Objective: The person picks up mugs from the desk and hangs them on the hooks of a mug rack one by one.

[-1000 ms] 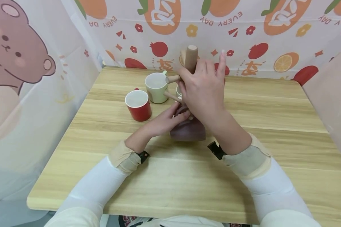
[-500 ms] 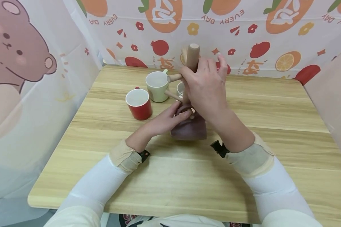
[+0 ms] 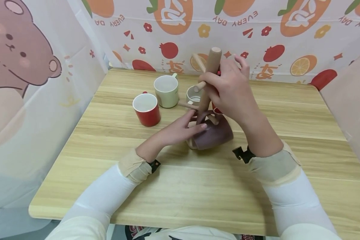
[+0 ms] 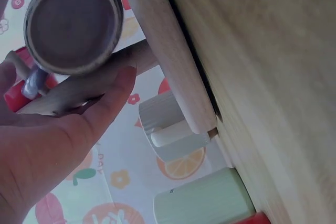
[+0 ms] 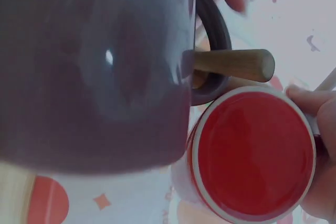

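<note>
A wooden mug tree [image 3: 213,63] stands at the table's middle, pegs pointing several ways. A purple mug [image 3: 217,133] hangs by its handle on a lower peg, tilted. My left hand [image 3: 180,130] holds the lower post; in the left wrist view its thumb [image 4: 118,90] lies along the post, below the purple mug's round end. Higher up, my right hand [image 3: 232,88] grips the post around an upper peg, little finger raised. Beside that hand is a red mug [image 5: 256,153], its base facing the right wrist camera; in the head view it is mostly hidden.
Left of the mug tree stand another red mug [image 3: 147,111] and a pale green mug [image 3: 167,93]. A small whitish mug [image 3: 193,95] sits just behind the post. A printed cloth [image 3: 258,50] rises along the table's back edge.
The mug tree has turned, its top shifting right. The purple mug has swung to the right, and my right hand has moved right with the post. My left hand has shifted only slightly.
</note>
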The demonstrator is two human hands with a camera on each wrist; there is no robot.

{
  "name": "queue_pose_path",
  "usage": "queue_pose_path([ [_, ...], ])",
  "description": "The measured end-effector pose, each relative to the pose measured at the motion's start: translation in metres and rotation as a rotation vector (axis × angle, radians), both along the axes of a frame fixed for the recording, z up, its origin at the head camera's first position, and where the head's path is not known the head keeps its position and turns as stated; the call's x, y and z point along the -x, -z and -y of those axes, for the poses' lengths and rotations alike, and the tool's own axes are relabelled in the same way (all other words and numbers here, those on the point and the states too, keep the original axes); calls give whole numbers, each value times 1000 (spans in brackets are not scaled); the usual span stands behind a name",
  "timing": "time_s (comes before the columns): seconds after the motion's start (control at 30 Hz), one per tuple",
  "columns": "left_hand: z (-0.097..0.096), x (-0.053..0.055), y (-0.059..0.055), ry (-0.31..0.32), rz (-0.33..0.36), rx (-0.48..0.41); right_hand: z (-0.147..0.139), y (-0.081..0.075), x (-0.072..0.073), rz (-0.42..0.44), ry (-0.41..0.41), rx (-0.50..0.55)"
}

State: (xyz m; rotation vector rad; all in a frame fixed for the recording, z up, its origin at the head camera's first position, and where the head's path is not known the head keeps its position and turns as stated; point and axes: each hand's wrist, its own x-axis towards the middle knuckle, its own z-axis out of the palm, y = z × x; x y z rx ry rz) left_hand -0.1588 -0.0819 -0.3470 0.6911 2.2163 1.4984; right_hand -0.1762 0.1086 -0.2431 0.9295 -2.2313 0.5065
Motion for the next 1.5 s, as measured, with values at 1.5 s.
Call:
queue_pose_path([
  [1.5, 88, 11, -67, -486, -383, 595, -29, 8, -2, -44, -228, 111],
])
